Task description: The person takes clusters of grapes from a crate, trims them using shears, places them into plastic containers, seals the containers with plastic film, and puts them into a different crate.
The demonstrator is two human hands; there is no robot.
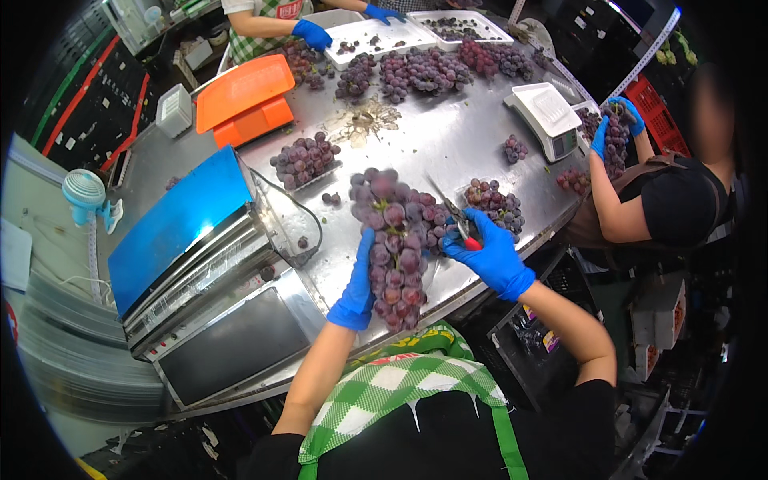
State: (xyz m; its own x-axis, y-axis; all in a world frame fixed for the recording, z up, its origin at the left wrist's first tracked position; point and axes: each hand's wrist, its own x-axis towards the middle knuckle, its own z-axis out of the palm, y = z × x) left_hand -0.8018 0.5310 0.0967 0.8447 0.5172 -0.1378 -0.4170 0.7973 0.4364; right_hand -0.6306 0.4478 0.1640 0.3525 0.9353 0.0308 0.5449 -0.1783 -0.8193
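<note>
My left hand (pixel 359 288), in a blue glove, holds up a large bunch of purple grapes (pixel 396 264) over the near part of the steel table (pixel 420 135). In my right hand (pixel 489 252), also blue-gloved, is a pair of pointed snips (pixel 461 222) with a red handle, tips aimed up and away to the left, close beside the bunch. Just past that hand, grapes in a clear tray (pixel 495 204) lie on the table. Another heaped tray of grapes (pixel 305 161) sits to the left, with a few loose grapes (pixel 331 198) near it. My left fingers are mostly hidden behind the bunch.
A film-wrapping machine (pixel 186 234) with a blue cover stands at left, its cord on the table. Beyond are an orange scale (pixel 243 99), a white scale (pixel 547 117) and bunches of grapes (pixel 426 72). One co-worker handles a white tray (pixel 384 39); another, at right, holds grapes (pixel 617 138).
</note>
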